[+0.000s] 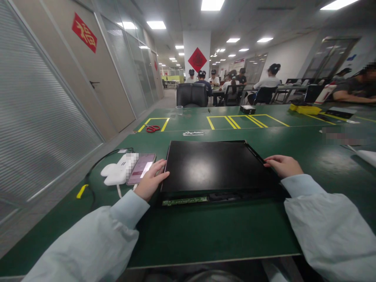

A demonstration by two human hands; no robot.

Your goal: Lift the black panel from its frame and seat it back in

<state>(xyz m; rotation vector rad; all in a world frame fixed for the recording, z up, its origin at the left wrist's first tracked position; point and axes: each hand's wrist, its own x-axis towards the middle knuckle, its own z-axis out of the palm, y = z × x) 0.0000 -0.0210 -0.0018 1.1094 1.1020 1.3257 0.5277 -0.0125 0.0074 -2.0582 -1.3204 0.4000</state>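
A flat black display panel [202, 164] lies in a slightly larger black frame [255, 151], not quite lined up with it along the right side. A strip of green circuit board [185, 201] shows along the near edge, below the panel. At the panel's left edge is my left hand [152, 178], its thumb against the edge and the fingers beside it. My right hand [283, 166] has its fingers curled together at the right edge; the exact grip of the fingertips is hidden.
Left of the panel lie a phone [141, 169], a white adapter [119, 170] and a black cable [101, 160]. Beyond it are red-handled scissors [153, 128], small white pieces [193, 133], a clear cup [179, 110], a black box [247, 109] and a yellow object [304, 109]. Several people sit farther back.
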